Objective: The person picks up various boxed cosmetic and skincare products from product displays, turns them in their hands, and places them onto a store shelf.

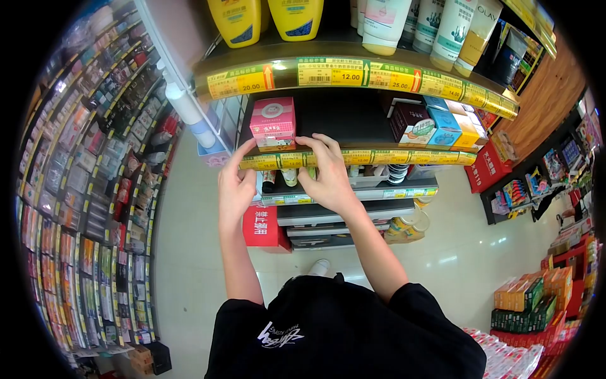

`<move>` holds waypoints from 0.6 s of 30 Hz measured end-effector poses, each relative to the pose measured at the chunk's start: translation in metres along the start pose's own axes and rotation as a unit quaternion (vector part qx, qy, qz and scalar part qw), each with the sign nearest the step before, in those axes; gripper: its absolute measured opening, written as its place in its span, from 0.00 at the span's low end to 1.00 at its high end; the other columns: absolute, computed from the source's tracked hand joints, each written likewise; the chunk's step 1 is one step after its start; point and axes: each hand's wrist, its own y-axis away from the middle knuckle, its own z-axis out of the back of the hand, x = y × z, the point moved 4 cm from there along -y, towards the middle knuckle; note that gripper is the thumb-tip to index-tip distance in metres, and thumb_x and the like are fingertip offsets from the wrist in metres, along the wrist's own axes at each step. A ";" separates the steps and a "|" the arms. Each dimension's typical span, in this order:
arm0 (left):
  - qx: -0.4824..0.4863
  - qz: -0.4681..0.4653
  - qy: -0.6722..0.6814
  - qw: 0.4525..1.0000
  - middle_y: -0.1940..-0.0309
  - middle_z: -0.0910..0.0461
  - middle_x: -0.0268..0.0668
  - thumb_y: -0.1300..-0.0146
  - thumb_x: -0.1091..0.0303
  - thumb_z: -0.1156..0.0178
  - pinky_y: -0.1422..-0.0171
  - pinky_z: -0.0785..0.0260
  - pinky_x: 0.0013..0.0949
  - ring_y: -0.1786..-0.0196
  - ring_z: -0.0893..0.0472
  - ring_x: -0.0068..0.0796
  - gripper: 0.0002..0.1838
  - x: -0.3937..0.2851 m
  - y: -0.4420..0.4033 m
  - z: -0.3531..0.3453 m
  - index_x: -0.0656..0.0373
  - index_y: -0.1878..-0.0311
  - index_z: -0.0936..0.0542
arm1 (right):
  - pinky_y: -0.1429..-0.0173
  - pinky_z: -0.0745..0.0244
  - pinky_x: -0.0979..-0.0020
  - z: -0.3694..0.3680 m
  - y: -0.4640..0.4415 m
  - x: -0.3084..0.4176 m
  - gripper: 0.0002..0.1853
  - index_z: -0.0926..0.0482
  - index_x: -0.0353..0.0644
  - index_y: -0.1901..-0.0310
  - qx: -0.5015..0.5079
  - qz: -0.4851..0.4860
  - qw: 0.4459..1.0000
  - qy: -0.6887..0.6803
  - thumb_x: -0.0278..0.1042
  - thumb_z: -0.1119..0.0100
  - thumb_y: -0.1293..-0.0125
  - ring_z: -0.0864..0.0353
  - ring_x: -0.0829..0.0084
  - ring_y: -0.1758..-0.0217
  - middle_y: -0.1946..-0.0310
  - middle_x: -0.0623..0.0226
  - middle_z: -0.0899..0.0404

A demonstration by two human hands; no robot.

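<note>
A pink box (273, 118) with white print sits at the left front of a dark shelf, close behind its yellow price strip. My left hand (237, 188) is at the box's lower left corner, with its index finger stretched toward it and the thumb apart. My right hand (328, 175) is on the other side, its fingers stretched out and their tips at the box's lower right edge. Whether the fingertips press on the box is hard to tell. Both hands look open, and neither wraps around anything.
Dark, blue and yellow boxes (444, 129) stand at the shelf's right end. Yellow bottles (295, 18) and white tubes (386, 25) line the shelf above. A red panel (264, 226) is below left. Stocked racks (95, 189) flank the aisle.
</note>
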 end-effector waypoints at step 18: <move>-0.021 0.007 0.022 1.000 0.38 0.19 0.33 0.42 0.86 0.54 0.75 0.34 0.21 0.78 0.30 0.10 0.33 -0.005 0.003 -0.003 0.56 0.32 0.24 | 0.28 0.37 0.52 -0.001 0.002 0.001 0.28 0.27 0.40 0.39 0.008 0.007 1.000 0.004 0.27 0.39 0.45 0.35 0.48 0.29 0.41 0.57 0.22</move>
